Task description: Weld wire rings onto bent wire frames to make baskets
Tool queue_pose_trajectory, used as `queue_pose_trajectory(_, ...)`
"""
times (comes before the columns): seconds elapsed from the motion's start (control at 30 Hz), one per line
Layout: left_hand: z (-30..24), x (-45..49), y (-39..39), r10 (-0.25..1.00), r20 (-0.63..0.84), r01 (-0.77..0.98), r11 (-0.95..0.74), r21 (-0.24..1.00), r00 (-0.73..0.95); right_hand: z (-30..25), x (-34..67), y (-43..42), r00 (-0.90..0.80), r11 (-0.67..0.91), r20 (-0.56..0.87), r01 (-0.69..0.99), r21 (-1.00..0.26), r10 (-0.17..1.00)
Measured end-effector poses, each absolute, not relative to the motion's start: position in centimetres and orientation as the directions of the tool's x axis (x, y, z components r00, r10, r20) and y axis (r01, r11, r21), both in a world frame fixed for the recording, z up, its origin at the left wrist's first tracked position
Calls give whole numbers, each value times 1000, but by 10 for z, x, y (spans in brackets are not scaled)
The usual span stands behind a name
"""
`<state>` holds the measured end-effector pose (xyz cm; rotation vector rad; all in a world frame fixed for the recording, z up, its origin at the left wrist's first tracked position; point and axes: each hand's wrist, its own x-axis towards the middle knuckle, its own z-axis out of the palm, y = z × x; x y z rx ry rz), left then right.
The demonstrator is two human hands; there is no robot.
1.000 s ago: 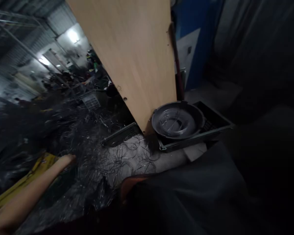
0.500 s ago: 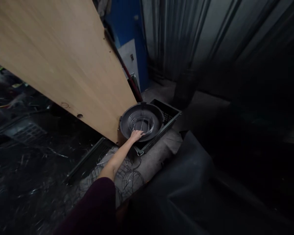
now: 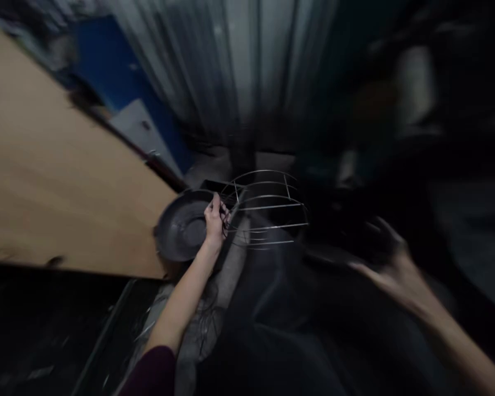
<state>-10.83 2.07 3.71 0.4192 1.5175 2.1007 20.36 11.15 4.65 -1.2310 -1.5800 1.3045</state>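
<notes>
My left hand (image 3: 214, 221) is closed on the rim of a round wire grille (image 3: 266, 209), holding it in the air just right of a dark round basin (image 3: 181, 225). The basin sits on a black crate whose corner (image 3: 214, 186) shows behind it. My right hand (image 3: 390, 267) reaches in from the lower right, smeared by motion, near a dark object I cannot make out. Its fingers are too blurred to read.
A large tan wooden board (image 3: 66, 187) leans at the left. Behind stand a corrugated metal wall (image 3: 247, 66) and a blue panel (image 3: 119, 82). Loose wire loops (image 3: 206, 319) lie on the floor below my left forearm. A dark cloth (image 3: 297, 330) covers the foreground.
My left hand has lifted the wire grille out of the basin and carried it to the right. My right hand has come into view. The view has swung right.
</notes>
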Motion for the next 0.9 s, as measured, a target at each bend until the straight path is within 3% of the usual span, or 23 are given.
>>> queue_pose_trajectory(0.07, 21, -50, 47, 720, -94, -346, -211, 914, -687, 54, 228, 112, -341, 57, 12, 122, -991, 940)
queue_pose_trajectory(0.13, 5, -11, 62, 819, -96, -321, -111, 940, -566, 58, 247, 117, -342, 154, 109, 106, -982, 933)
queue_pose_trajectory(0.23, -19, 9, 73, 930, -5, -18, -2, 1000, -368, 57, 269, 124, -328, 361, 242, 376, -854, 913)
queue_pose_trajectory(0.33, -40, 15, 76, 988, 146, 387, -115, 915, -49, 46, 270, 119, -495, 486, 171, 627, -609, 852)
queue_pose_trajectory(0.4, -49, 22, 73, 983, 148, 535, -181, 825, 105, 36, 267, 117, -613, 551, 92, 622, -556, 785)
queue_pose_trajectory(0.47, -54, 30, 69, 986, 108, 614, -166, 771, 130, 27, 277, 125, -681, 572, 104, 510, -642, 725)
queue_pose_trajectory(0.5, -54, 32, 68, 989, 90, 645, -145, 751, 118, 21, 291, 134, -654, 542, 139, 467, -699, 743)
queue_pose_trajectory(0.57, -51, 35, 68, 994, 67, 693, -112, 712, 92, 7, 337, 164, -430, 377, 154, 501, -779, 890)
queue_pose_trajectory(0.6, -48, 35, 68, 994, 64, 706, -105, 700, 84, -1, 365, 183, -191, 214, 122, 598, -772, 974)
queue_pose_trajectory(0.67, -42, 35, 70, 995, 70, 718, -98, 689, 69, -21, 424, 219, 165, -195, -106, 771, -606, 981)
queue_pose_trajectory(0.77, -36, 35, 68, 996, 86, 742, -74, 666, 22, -53, 487, 255, 234, -350, -288, 808, -473, 929)
queue_pose_trajectory(0.9, -38, 33, 59, 999, 41, 761, -44, 647, 23, -85, 511, 262, 165, -344, -416, 848, -403, 894)
